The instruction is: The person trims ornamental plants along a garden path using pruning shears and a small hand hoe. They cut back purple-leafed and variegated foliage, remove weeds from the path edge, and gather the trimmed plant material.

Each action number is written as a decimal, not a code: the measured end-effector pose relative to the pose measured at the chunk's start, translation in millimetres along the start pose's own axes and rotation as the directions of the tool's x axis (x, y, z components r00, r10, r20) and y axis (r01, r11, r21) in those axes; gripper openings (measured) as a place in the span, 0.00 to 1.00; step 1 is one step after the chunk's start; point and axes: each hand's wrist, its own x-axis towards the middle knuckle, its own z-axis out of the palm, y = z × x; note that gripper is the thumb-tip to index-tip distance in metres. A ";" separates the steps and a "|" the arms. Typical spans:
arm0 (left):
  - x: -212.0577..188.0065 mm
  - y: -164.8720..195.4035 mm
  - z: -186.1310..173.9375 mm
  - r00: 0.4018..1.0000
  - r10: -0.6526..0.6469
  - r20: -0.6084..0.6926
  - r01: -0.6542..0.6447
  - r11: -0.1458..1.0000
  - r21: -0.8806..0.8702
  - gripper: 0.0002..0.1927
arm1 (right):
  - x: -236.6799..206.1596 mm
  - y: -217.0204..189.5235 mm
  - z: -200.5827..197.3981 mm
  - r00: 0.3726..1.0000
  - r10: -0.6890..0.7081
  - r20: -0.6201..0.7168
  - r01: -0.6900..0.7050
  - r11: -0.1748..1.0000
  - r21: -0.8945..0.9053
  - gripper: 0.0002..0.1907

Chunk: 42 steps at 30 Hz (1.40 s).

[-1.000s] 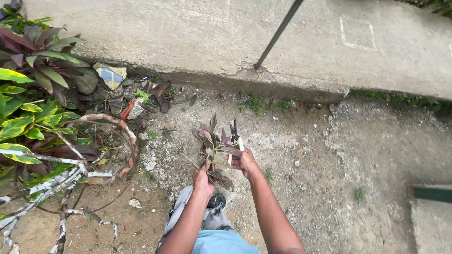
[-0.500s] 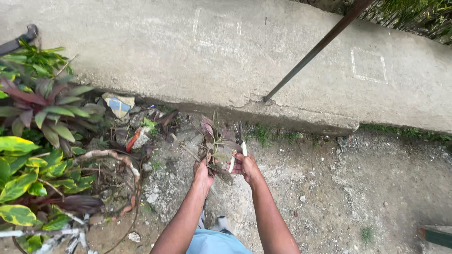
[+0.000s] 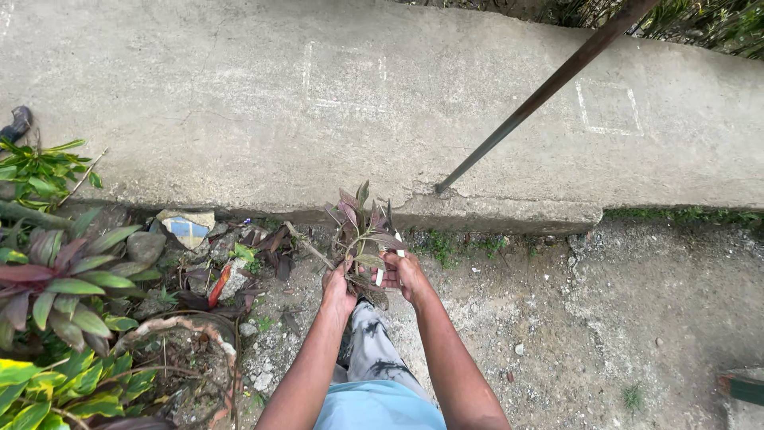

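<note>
I hold a small bunch of purple-green leafy cuttings (image 3: 362, 227) in front of me over gravelly ground. My left hand (image 3: 337, 288) grips the stems at their lower end. My right hand (image 3: 402, 271) is closed around the same bunch from the right, with a small white-handled tool (image 3: 389, 256) in its fingers; what kind of tool it is I cannot tell. My leg in patterned grey trousers (image 3: 374, 350) shows below the hands.
A concrete wall (image 3: 318, 103) runs across the top, with a slanted metal rod (image 3: 549, 84) set into its base. Leafy green and red plants (image 3: 60, 279) fill the left side. A blue-and-white broken tile (image 3: 187, 229) and stones lie by the wall.
The view has shifted forward toward the wall. Both hands have stayed on the bunch of cuttings, which now sits closer to the wall's base.
</note>
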 end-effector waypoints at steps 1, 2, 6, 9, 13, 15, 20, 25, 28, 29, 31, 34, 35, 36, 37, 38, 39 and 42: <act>10.8 5.6 5.8 1.000 0.013 0.009 -0.013 1.000 0.016 0.06 | 11.6 -7.9 2.6 1.000 -0.012 0.008 0.012 1.000 0.010 0.18; 20.6 9.8 11.2 1.000 0.023 0.017 -0.024 0.999 0.030 0.06 | 22.2 -15.3 3.8 1.000 -0.023 0.014 0.023 1.000 0.018 0.18; 58.2 30.4 44.7 0.998 0.035 0.042 -0.038 0.998 0.053 0.07 | 60.7 -52.6 7.8 1.000 -0.022 0.016 0.022 1.000 -0.007 0.19; 83.4 43.0 76.6 0.999 0.045 0.018 -0.047 0.996 0.077 0.07 | 84.5 -86.0 5.0 0.998 -0.041 0.040 0.041 0.999 0.001 0.19; 109.6 55.2 110.6 0.998 0.037 0.040 -0.041 0.992 0.116 0.08 | 110.3 -127.6 -0.1 0.999 -0.022 0.034 0.023 0.999 -0.023 0.19; 118.4 61.1 121.2 0.997 0.075 0.004 -0.075 0.993 0.096 0.07 | 119.3 -142.8 0.7 1.000 -0.017 0.019 0.017 0.999 -0.050 0.19; 138.0 77.1 133.2 0.998 0.003 -0.064 -0.001 0.999 0.032 0.07 | 143.2 -169.3 15.2 0.998 0.058 0.001 -0.058 0.994 -0.098 0.20; 169.6 101.1 130.5 0.998 0.070 -0.005 -0.070 0.998 -0.004 0.06 | 185.3 -180.1 37.4 0.995 0.076 0.060 -0.067 0.987 -0.148 0.22; 193.4 128.8 132.6 0.994 0.080 -0.076 -0.085 0.995 -0.060 0.05 | 219.6 -190.5 58.2 0.991 0.104 0.081 -0.093 0.986 -0.137 0.22; 201.2 141.0 136.4 0.995 0.070 -0.065 -0.076 0.991 -0.107 0.05 | 231.3 -198.7 63.9 0.990 0.098 0.103 -0.084 0.988 -0.129 0.22; 214.1 167.0 145.8 0.994 0.082 -0.068 -0.091 0.986 -0.142 0.05 | 253.9 -214.9 82.8 0.987 0.100 0.123 -0.083 0.987 -0.136 0.22; 235.7 217.8 167.1 0.987 0.118 -0.108 -0.130 0.986 -0.106 0.05 | 288.7 -250.2 123.3 0.987 0.085 0.139 -0.060 0.983 -0.173 0.22; 243.1 235.0 171.8 0.986 0.101 -0.137 -0.115 0.988 -0.100 0.05 | 299.9 -258.4 137.4 0.984 0.079 0.157 -0.050 0.982 -0.183 0.22; 247.1 251.2 173.7 0.982 0.085 -0.166 -0.101 0.991 -0.091 0.05 | 307.2 -264.1 153.4 0.982 0.074 0.176 -0.040 0.981 -0.188 0.22; 251.8 266.7 174.9 0.983 0.116 -0.145 -0.131 0.986 -0.105 0.04 | 315.8 -270.9 170.1 0.980 0.077 0.186 -0.044 0.983 -0.179 0.21; 257.1 282.5 174.3 0.981 0.151 -0.122 -0.165 0.979 -0.119 0.04 | 324.2 -277.0 186.4 0.977 0.078 0.197 -0.045 0.984 -0.170 0.20; 260.9 295.7 172.3 0.978 0.184 -0.101 -0.196 0.972 -0.132 0.04 | 329.7 -280.6 200.1 0.975 0.081 0.206 -0.048 0.986 -0.160 0.20; 272.2 333.7 161.2 0.965 0.184 -0.187 -0.206 0.973 -0.104 0.03 | 347.3 -289.2 242.4 0.970 0.111 0.215 -0.064 0.975 -0.211 0.19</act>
